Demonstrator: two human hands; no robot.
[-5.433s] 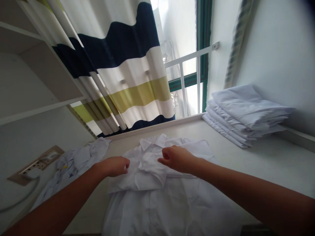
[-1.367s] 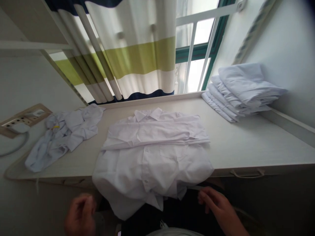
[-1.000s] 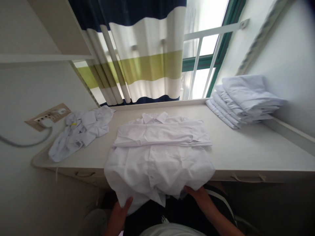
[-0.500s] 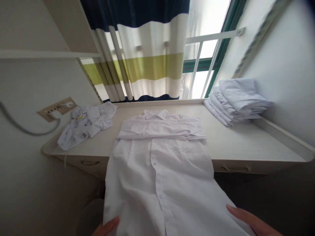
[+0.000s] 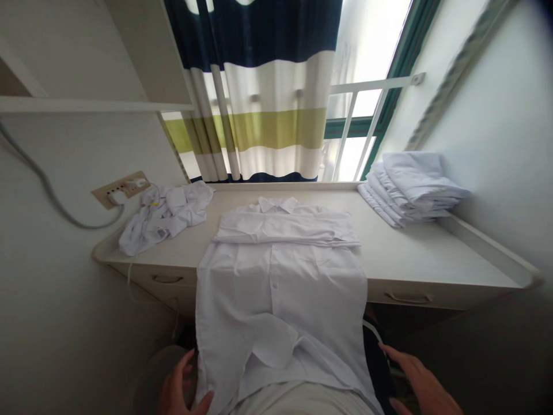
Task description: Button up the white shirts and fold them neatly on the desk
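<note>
A white button-up shirt (image 5: 242,282) lies face up, its sleeves (image 5: 280,227) folded across the chest below the collar. Its lower half hangs over the desk's front edge toward my body, and the hem is rumpled and partly turned up. By the lower left edge is my left hand (image 5: 181,386), fingers spread; its thumb overlaps the cloth, though contact is unclear. My right hand (image 5: 421,377) is to the right of the shirt, apart from it, thumb and fingers parted with nothing between them.
Folded white garments (image 5: 410,190) are stacked at the desk's back right. A crumpled white garment (image 5: 168,216) lies on the left, near a wall socket (image 5: 121,189) with a plugged-in cable. The white desk (image 5: 432,253) has drawers; a striped curtain (image 5: 276,129) hangs behind.
Both hands have come off the shirt's lower edges, with fingers now spread. The lower part of the shirt has dropped toward my body and its hem has flipped up. The camera view has shifted slightly.
</note>
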